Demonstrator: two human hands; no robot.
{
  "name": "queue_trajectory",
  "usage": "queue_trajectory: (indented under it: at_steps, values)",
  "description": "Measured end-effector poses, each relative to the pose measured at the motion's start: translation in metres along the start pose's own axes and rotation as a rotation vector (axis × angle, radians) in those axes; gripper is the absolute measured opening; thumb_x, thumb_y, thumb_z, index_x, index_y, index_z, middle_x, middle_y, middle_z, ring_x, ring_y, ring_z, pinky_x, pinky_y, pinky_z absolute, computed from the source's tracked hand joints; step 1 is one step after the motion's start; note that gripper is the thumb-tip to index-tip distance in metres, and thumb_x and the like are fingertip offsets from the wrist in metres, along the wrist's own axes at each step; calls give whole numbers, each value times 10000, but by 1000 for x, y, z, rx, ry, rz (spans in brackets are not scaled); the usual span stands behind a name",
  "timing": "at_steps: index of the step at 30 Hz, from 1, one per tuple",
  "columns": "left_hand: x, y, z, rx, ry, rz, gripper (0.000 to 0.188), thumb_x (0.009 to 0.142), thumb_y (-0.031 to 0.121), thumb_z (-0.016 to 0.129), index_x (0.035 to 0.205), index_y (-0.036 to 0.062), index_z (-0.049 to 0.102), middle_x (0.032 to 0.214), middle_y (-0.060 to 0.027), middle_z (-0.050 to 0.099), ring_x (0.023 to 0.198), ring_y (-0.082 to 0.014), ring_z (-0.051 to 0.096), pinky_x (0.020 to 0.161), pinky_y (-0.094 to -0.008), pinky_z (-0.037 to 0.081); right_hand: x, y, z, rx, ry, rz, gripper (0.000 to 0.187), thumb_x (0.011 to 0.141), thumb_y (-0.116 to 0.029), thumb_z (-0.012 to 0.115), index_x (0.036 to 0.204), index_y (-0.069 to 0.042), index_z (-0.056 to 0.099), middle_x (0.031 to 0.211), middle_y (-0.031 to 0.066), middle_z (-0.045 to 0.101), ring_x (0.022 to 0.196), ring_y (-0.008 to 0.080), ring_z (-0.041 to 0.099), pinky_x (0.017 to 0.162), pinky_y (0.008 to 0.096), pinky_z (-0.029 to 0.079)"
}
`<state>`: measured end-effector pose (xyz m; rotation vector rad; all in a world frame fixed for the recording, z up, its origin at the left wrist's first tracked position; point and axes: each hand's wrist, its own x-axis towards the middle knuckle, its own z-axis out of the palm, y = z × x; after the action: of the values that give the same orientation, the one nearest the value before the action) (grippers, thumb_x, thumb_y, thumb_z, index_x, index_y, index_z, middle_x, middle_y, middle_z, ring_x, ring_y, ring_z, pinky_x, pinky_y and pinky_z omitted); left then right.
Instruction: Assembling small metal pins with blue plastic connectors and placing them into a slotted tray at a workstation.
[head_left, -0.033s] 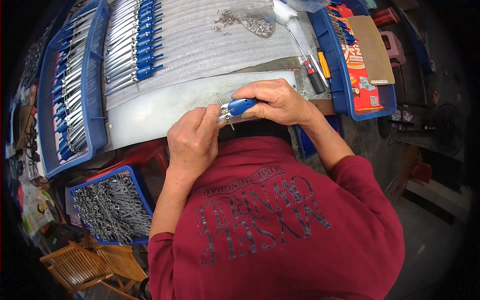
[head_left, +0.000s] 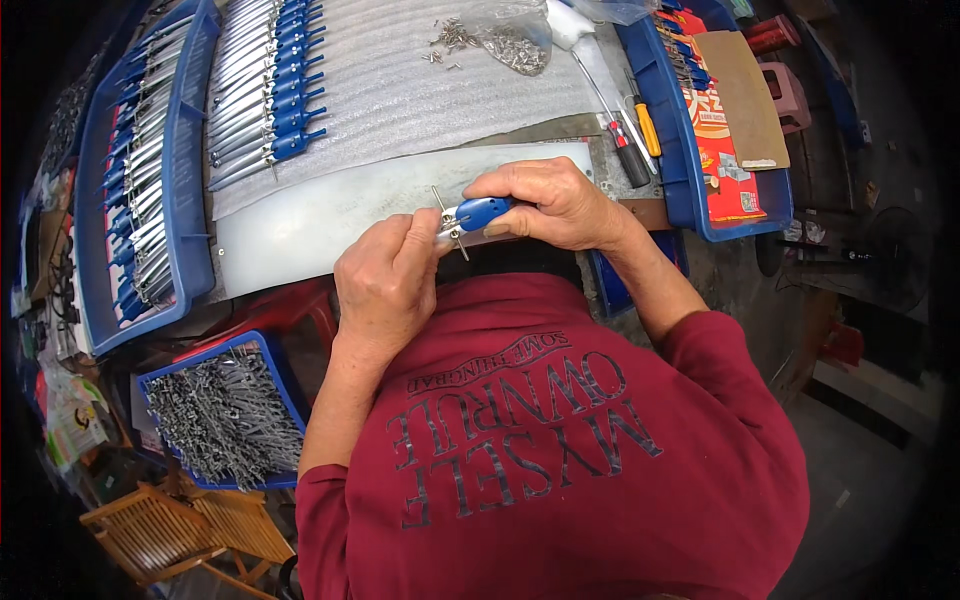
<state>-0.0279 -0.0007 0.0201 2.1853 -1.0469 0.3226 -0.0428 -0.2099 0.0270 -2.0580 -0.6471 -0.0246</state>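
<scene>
While gripping the blue-handled tool [head_left: 487, 211]: holding between both hands at the counter [head_left: 565, 129] edge, seemingly steadying or adjusting.
Left hand [head_left: 386, 278]: pinching the silver part.
Right hand [head_left: 552, 205]: pinching the blue end.
Metal rod [head_left: 437, 197]: sticking out crosswise, probably calling for careful finger placement next.
Around the tool: lying fasteners [head_left: 457, 36] at twelve o'clock, screwdrivers [head_left: 631, 163] at two, similar tools [head_left: 262, 110] at ten.

head cam: left fisheye, head-worn | faces down | near, above hands [head_left: 385, 278] and shirt [head_left: 600, 510]
</scene>
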Motion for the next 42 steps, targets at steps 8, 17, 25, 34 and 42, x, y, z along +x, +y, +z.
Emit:
queue_trajectory:
  at_steps: [8, 17, 25, 34, 42]
  values:
    - [0, 1, 3, 5, 30, 0, 295, 656, 55, 629, 933, 27, 532, 679, -83, 489, 557, -240, 501, 468, -335, 399, 1, -1, -1, -7, -3, 3, 272, 720, -137, 627, 949, -2, 571, 805, 105, 600, 716, 222, 591, 635, 288, 468]
    - [-1, 1, 5, 22, 28, -22, 286, 668, 69, 621, 937, 37, 528, 677, -77, 485, 554, -237, 500, 465, -334, 396, 0, 1, 3, 1, 57, -2, 235, 719, -118, 623, 930, -28, 571, 767, 106, 584, 680, 243, 569, 605, 301, 453]
    - [0, 2, 5, 25, 30, -31, 274, 678, 75, 616, 934, 37, 527, 675, -78, 484, 552, -237, 499, 463, -336, 394, 0, 1, 3, -13, 82, -16, 233, 717, -113, 623, 925, -21, 574, 768, 109, 586, 678, 243, 571, 601, 300, 456]
    - [-1, 2, 7, 22, 47, -39, 260, 685, 76, 615, 927, 33, 532, 663, -78, 480, 549, -237, 499, 463, -333, 392, 0, 3, 5, -15, 106, -36, 234, 716, -118, 629, 920, -19, 576, 747, 104, 584, 657, 233, 568, 586, 299, 452]
    - [-1, -2, 5, 6, 28, -14, 268, 678, 70, 619, 928, 31, 531, 668, -79, 487, 552, -237, 501, 464, -335, 396, -1, 1, 3, -13, 31, 46, 303, 709, -140, 646, 967, -1, 569, 815, 107, 602, 713, 215, 591, 628, 285, 464]
